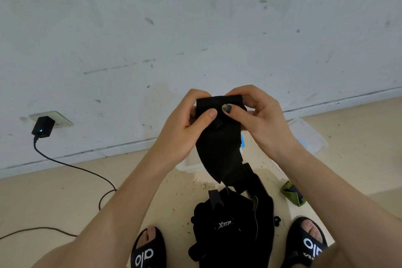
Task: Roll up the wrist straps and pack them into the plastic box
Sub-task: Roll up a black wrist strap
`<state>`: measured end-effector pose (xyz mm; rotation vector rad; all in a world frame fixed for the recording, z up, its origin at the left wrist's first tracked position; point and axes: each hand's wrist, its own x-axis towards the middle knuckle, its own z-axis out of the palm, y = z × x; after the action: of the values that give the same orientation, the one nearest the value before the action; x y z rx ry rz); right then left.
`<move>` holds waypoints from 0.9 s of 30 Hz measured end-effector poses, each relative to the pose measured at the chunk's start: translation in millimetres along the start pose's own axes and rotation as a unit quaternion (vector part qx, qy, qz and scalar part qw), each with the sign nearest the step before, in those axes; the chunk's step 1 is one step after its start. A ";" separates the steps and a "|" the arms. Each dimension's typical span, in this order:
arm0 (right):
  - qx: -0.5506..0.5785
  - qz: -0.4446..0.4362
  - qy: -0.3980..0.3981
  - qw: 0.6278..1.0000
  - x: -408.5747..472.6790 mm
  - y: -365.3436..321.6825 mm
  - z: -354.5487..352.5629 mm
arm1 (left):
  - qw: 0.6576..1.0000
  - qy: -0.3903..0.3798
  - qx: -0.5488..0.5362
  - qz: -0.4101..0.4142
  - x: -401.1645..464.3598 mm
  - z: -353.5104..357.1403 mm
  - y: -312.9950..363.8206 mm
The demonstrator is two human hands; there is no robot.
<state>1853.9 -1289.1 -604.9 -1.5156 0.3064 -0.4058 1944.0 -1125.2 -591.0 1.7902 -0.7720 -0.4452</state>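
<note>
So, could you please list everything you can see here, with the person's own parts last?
wrist strap: one, black, held up in both hands
strap pile: count unclear, black, floor between the feet
plastic box: one, clear, floor behind the hands
charger: one, black, in a wall socket, cable trailing
green item: one, floor at right
slides: two, black, on the feet
left hand: pinches strap
right hand: pinches strap

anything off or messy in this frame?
Small dark debris is scattered over the floor near the plastic box. Otherwise normal: both hands grip the top of a strap, its tail hanging unrolled over the strap pile.
</note>
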 end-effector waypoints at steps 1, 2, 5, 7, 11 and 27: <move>0.002 0.005 -0.004 1.000 0.5 -0.1 -0.3 | 1.000 0.005 -0.008 -0.002 -0.2 1.7 -0.2; 0.009 0.012 -0.014 1.000 1.0 -0.1 -0.9 | 1.000 0.010 -0.012 -0.002 -0.5 3.1 -0.2; 0.057 0.036 -0.066 0.996 1.7 -1.1 -2.6 | 0.999 0.031 -0.010 0.009 -0.5 5.1 0.5; 0.090 0.054 -0.089 0.990 1.0 -1.9 -2.3 | 0.999 0.049 -0.008 0.019 0.0 5.3 1.2; 0.102 0.048 -0.060 0.992 1.1 0.1 1.7 | 0.998 0.059 -0.025 0.014 -0.6 8.8 0.7; 0.077 0.092 -0.057 0.991 3.1 -1.3 -4.2 | 0.996 0.037 -0.078 0.003 -0.1 2.0 1.2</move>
<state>1854.8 -1294.3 -603.5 -1.3406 0.3144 -0.1918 1942.3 -1126.7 -590.6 1.6497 -0.6722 -0.4202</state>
